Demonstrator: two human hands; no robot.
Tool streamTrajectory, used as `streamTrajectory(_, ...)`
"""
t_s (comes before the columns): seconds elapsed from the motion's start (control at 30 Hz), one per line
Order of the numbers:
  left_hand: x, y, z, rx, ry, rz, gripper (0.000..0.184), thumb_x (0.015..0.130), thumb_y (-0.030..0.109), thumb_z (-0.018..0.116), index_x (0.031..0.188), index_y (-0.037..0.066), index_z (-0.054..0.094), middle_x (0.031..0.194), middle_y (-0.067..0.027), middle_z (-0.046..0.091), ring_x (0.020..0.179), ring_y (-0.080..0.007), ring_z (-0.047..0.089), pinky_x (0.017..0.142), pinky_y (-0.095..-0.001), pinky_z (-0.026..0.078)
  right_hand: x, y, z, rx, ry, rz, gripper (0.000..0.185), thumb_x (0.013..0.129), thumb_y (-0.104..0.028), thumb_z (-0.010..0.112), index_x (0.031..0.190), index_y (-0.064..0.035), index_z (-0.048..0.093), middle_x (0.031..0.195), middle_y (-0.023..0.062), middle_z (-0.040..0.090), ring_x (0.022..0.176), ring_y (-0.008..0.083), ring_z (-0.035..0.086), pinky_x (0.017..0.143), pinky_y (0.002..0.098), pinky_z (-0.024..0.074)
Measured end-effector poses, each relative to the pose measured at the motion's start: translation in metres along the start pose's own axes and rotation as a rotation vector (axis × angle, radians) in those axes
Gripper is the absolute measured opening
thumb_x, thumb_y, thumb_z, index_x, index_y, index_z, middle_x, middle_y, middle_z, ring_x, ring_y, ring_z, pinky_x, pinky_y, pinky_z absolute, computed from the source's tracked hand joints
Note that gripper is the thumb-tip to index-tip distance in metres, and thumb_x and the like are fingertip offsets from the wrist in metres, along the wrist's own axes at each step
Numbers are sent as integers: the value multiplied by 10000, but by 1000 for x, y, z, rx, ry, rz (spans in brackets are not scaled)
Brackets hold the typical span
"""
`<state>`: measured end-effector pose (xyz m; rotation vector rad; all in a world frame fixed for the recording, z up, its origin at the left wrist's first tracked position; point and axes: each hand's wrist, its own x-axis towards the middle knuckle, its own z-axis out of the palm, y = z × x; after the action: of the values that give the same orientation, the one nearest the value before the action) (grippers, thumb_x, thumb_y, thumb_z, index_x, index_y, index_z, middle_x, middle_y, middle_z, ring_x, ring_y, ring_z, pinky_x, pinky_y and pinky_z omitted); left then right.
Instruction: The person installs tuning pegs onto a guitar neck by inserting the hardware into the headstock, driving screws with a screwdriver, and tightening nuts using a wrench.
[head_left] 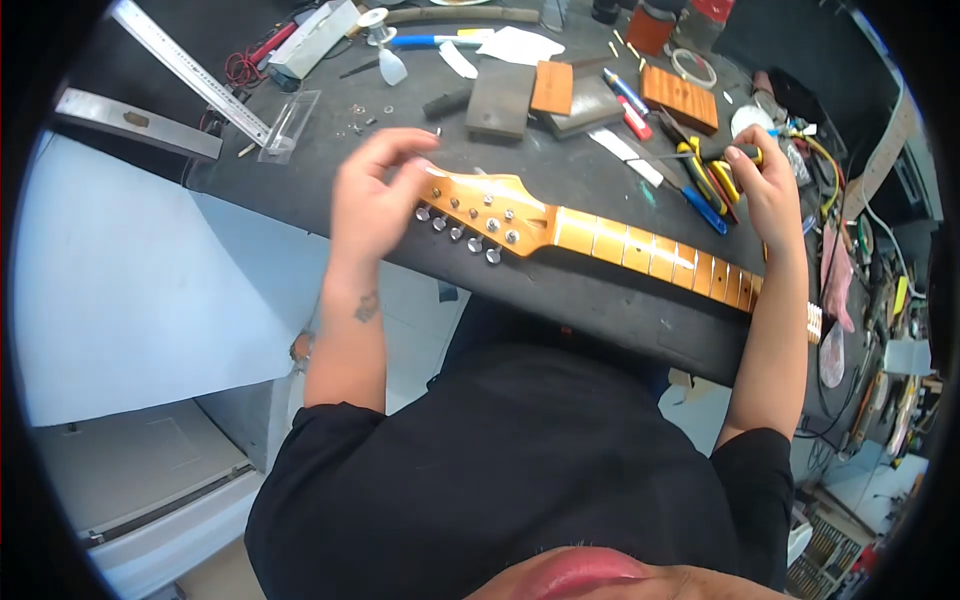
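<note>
A guitar neck [625,242] with a glossy amber finish lies along the bench's near edge. Its headstock [485,208] points left, with several metal tuning pegs [475,243] along the near side. My left hand [372,195] is at the headstock's tip, thumb and index finger bent with a gap between them. Close to the index fingertip is a small metal piece [438,131]; I cannot tell whether it is touched. Above the neck's other end, my right hand [770,190] is closed around a screwdriver [718,154] with a black and yellow handle, its shaft pointing left.
Pliers with yellow handles [712,180] and a blue-handled tool [704,210] lie beyond the neck. Farther back are a grey block [499,105], wooden blocks [680,98] and a white spool [375,25]. A metal ruler [195,75] is at the left.
</note>
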<state>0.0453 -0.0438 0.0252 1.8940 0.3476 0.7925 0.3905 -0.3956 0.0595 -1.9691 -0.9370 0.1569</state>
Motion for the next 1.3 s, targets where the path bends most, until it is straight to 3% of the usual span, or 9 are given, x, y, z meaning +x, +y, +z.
streamTrajectory(0.07, 0, 0, -13, 47, 73, -40, 228, 1045, -68, 657, 1233, -33, 781, 1309, -87, 770, 1190, -154, 708, 1044, -341, 566, -2, 1, 2, -40, 6, -57, 196, 1066, -214, 745, 1064, -41, 654, 764, -13, 525, 733, 66, 462, 658, 292, 388)
streamTrajectory(0.17, -10, -7, -4, 82, 20, 95, 186, 1034, -54, 683, 1191, -38, 781, 1282, -104, 776, 1177, -174, 710, 1037, -346, 570, -8, -14, -10, -254, -112, -4, 202, 1016, -153, 789, 1073, -8, 660, 808, 25, 608, 788, 104, 535, 721, 315, 458)
streamTrajectory(0.27, -23, 5, 19, 376, -49, 225, 130, 983, -27, 734, 1086, -6, 811, 1205, -113, 805, 1131, -239, 718, 966, -365, 588, -10, -4, -13, -316, -218, -35, 227, 976, -110, 820, 1083, 15, 663, 858, 47, 648, 848, 132, 575, 780, 331, 494)
streamTrajectory(0.43, -15, 9, 38, 536, -101, 315, 97, 904, 3, 793, 972, 44, 848, 1143, -50, 837, 1063, -248, 715, 887, -371, 586, -9, -8, -7, -294, -281, 59, 247, 963, -92, 831, 1106, 30, 671, 942, 81, 713, 903, 150, 616, 829, 345, 519)
streamTrajectory(0.53, -13, 25, 44, 493, -120, 110, 99, 886, 13, 806, 973, 27, 851, 1126, -48, 845, 1033, -241, 716, 852, -368, 585, -11, -7, -9, -310, -274, 51, 252, 964, -93, 828, 1118, 35, 674, 992, 107, 750, 941, 163, 663, 862, 351, 540)
streamTrajectory(0.7, -16, 28, 48, 495, -98, 94, 135, 871, 21, 820, 995, 20, 874, 1090, -63, 857, 1007, -232, 717, 849, -376, 597, -8, -15, -7, -344, -301, 87, 266, 953, -69, 828, 1140, 41, 675, 1055, 149, 775, 1014, 199, 721, 939, 371, 571)
streamTrajectory(0.97, -13, 22, 44, 480, -136, 100, 187, 881, -11, 804, 1037, 39, 896, 1083, -57, 861, 1057, -253, 740, 935, -388, 597, -8, -16, -6, -363, -300, 76, 260, 962, -62, 815, 1149, 49, 673, 1032, 136, 755, 969, 186, 694, 897, 370, 561)
streamTrajectory(1.17, -14, 26, 43, 511, -157, 91, 183, 896, 4, 804, 1055, 26, 890, 1107, -77, 855, 1070, -253, 743, 926, -383, 600, -9, -18, -5, -356, -298, 97, 252, 961, -59, 815, 1143, 45, 677, 1016, 119, 746, 951, 165, 675, 875, 361, 554)
streamTrajectory(1.3, -10, 29, 24, 265, -125, -2, 246, 953, 21, 786, 1190, 5, 851, 1152, -79, 830, 1050, -175, 729, 902, -338, 591, -10, -12, -6, -325, -291, 65, 250, 952, -52, 823, 1133, 39, 677, 1004, 98, 735, 932, 147, 655, 842, 352, 545)
